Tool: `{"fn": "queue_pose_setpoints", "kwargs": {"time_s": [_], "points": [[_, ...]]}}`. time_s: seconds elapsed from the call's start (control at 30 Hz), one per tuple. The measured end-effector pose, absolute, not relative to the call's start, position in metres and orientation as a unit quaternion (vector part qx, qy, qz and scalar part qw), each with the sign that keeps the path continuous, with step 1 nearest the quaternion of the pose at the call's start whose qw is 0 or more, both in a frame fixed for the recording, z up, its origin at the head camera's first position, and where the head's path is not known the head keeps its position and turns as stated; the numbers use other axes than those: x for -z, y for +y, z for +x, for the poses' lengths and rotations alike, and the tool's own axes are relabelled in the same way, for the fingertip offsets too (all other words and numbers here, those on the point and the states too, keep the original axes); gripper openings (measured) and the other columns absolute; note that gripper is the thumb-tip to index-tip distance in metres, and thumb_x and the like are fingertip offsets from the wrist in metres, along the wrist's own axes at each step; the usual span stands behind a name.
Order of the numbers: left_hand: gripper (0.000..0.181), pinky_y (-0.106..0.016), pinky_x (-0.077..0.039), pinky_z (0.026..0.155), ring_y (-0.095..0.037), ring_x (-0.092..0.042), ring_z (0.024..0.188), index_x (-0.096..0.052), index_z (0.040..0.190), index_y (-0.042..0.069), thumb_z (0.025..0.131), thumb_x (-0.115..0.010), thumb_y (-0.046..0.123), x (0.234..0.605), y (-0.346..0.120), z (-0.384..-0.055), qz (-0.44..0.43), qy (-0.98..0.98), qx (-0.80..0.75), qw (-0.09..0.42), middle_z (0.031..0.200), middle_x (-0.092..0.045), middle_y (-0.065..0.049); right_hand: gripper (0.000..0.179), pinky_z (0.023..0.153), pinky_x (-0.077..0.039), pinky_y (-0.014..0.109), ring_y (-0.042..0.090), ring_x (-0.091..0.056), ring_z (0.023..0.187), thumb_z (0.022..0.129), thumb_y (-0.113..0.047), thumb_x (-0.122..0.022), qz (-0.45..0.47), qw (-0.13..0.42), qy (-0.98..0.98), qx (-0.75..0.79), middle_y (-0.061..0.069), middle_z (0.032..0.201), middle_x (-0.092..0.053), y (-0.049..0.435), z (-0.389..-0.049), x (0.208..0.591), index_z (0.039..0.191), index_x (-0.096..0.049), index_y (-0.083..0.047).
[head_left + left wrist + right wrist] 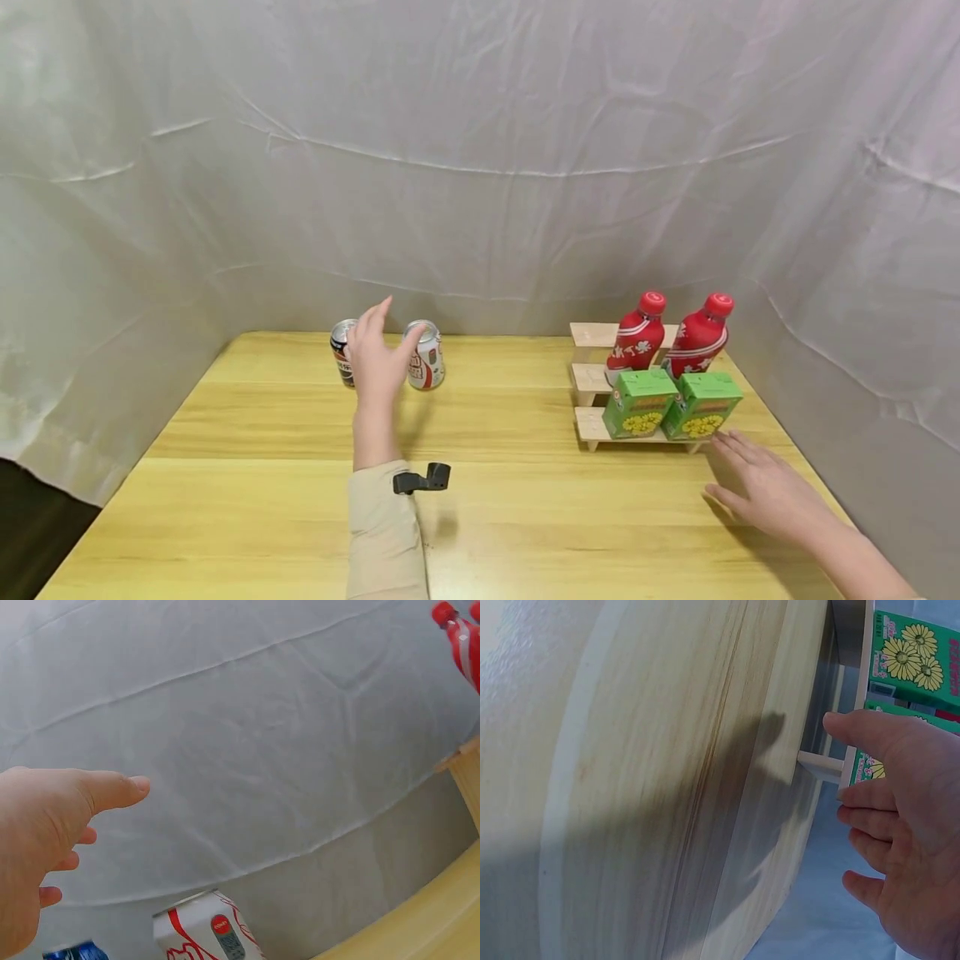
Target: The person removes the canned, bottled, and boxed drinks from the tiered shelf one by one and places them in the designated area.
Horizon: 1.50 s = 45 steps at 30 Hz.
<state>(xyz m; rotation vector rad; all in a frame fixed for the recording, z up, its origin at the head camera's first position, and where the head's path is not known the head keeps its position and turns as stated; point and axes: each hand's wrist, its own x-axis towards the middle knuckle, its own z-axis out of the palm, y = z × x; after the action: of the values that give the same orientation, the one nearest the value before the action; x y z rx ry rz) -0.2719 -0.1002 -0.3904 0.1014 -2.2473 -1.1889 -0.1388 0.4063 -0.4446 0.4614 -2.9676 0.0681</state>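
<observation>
In the head view my left hand point(378, 358) hovers by two drink cans, thumb and fingers spread apart with nothing between them. A dark can point(343, 350) stands to its left, partly covered by the hand. The white-and-red can point(426, 358) is on its right, the thumb overlapping its rim in this view. Its printed side point(206, 930) also shows low in the left wrist view. My right hand point(772, 487), fingers extended and holding nothing, is beside the front right corner of a small wooden tiered rack point(592, 425), close to a green drink carton point(702, 406).
Another green carton point(640, 404) shares the rack's lowest step. Behind the cartons stand two red bottles, one on the left point(636, 340) and one on the right point(697, 337). Grey-white cloth point(480, 208) hangs around the wooden table point(525, 517) at the back and sides.
</observation>
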Motion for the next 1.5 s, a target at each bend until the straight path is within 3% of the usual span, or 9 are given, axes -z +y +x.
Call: {"fn": "queue_pose_setpoints", "kwargs": {"time_s": [0.2, 0.67, 1.1, 1.5], "points": [[0.066, -0.056, -0.022, 0.113, -0.033, -0.039, 0.132, -0.053, 0.140, 0.018, 0.083, -0.074, 0.045, 0.377, -0.100, -0.275, -0.010, -0.868, 0.400, 0.295, 0.140, -0.053, -0.009, 0.076, 0.102, -0.036, 0.060, 0.050, -0.044, 0.129, 0.083, -0.043, -0.072, 0.149, 0.057, -0.987, -0.023, 0.031, 0.140, -0.048, 0.407, -0.140, 0.442, 0.135, -0.050, 0.009], [0.061, -0.053, -0.039, 0.094, -0.032, -0.049, 0.121, -0.055, 0.136, 0.016, 0.085, -0.071, 0.045, 0.351, -0.073, -0.280, -0.188, -0.899, 0.207, 0.336, 0.132, -0.060, -0.007, 0.076, 0.104, -0.036, 0.059, 0.049, -0.044, 0.129, 0.083, -0.043, -0.073, 0.150, 0.056, -0.987, -0.011, 0.030, 0.139, -0.050, 0.404, -0.140, 0.440, 0.135, -0.050, 0.008], [0.060, -0.045, -0.038, 0.094, -0.025, -0.048, 0.121, -0.054, 0.138, 0.020, 0.089, -0.064, 0.052, 0.332, -0.024, -0.284, -0.292, -0.894, 0.122, 0.318, 0.131, -0.059, 0.000, 0.075, 0.104, -0.037, 0.059, 0.048, -0.045, 0.129, 0.083, -0.043, -0.072, 0.152, 0.063, -0.986, -0.004, 0.030, 0.138, -0.051, 0.404, -0.140, 0.441, 0.133, -0.051, 0.009], [0.060, -0.041, -0.039, 0.097, -0.020, -0.048, 0.123, -0.053, 0.139, 0.024, 0.089, -0.060, 0.057, 0.326, 0.024, -0.290, -0.338, -0.886, 0.076, 0.309, 0.133, -0.058, 0.004, 0.076, 0.105, -0.036, 0.060, 0.049, -0.044, 0.130, 0.084, -0.043, -0.072, 0.148, 0.056, -0.987, -0.003, 0.030, 0.139, -0.049, 0.403, -0.140, 0.439, 0.134, -0.050, 0.009]]}}
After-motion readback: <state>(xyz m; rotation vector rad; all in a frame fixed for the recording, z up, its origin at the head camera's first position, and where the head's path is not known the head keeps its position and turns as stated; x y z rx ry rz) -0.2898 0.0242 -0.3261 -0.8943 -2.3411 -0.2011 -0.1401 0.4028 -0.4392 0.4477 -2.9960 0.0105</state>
